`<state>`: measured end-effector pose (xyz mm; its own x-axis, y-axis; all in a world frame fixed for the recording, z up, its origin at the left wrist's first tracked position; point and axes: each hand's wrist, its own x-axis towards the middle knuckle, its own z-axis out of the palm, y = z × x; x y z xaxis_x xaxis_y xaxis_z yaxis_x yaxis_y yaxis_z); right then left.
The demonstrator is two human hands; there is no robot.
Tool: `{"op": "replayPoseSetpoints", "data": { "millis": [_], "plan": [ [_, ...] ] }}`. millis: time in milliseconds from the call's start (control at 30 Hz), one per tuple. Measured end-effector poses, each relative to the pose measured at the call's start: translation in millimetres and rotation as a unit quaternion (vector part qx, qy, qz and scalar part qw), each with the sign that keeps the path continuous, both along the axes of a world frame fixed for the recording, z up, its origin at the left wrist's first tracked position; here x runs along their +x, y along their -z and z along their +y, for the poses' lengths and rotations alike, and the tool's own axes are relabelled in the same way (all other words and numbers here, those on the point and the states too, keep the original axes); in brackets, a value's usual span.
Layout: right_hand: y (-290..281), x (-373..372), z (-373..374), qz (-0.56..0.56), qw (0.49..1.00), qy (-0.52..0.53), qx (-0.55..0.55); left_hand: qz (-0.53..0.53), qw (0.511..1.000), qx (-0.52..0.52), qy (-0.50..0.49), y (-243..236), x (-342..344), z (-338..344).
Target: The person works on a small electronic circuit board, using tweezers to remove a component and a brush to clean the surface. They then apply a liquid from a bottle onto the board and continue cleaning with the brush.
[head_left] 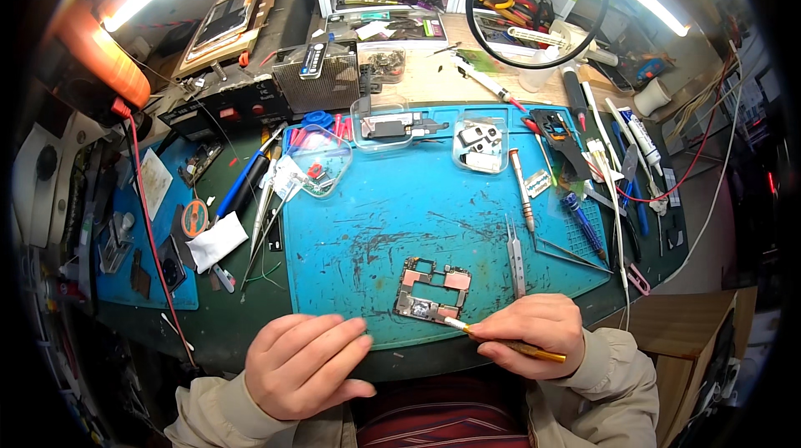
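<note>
A phone circuit board with copper-pink patches and a cut-out middle lies on the blue mat near its front edge. My right hand is closed round a slim brush with a gold-brown handle. The brush's pale tip is at the board's lower right corner; whether it touches cannot be told. My left hand hovers at the mat's front edge, left of the board, fingers stretched out and thumb apart, holding nothing. Just beyond my right hand, metal tweezers lie on the mat.
Behind the board stand clear plastic trays of parts, another tray and screwdrivers on the blue mat. A crumpled white tissue lies left. Cables run down the right side. A red wire hangs at left.
</note>
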<state>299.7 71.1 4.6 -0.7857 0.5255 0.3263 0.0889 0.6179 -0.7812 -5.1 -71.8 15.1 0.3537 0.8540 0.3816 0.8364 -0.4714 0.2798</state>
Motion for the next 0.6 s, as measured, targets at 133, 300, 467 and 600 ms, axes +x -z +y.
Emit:
{"op": "replayPoseSetpoints", "data": {
  "millis": [133, 300, 467, 600],
  "plan": [
    [-0.9, -3.0, 0.5, -0.006, 1.0, -0.005, 0.005, -0.009, 0.999, -0.048, 0.013, 2.4, 14.1, 15.9],
    [-0.8, -3.8, 0.6, -0.004, 1.0, -0.011, 0.01, -0.006, 0.998, -0.058, 0.007, 5.7, 17.4, 18.5],
    [-0.9, -6.6, 1.7, -0.012, 1.0, -0.013, 0.012, -0.011, 0.998, -0.057, 0.011, 8.7, 16.2, 19.8],
    [-2.2, -8.7, 1.6, -0.019, 1.0, -0.014, 0.014, -0.012, 0.999, -0.044, 0.011, 13.7, 15.7, 18.2]
  ]
}}
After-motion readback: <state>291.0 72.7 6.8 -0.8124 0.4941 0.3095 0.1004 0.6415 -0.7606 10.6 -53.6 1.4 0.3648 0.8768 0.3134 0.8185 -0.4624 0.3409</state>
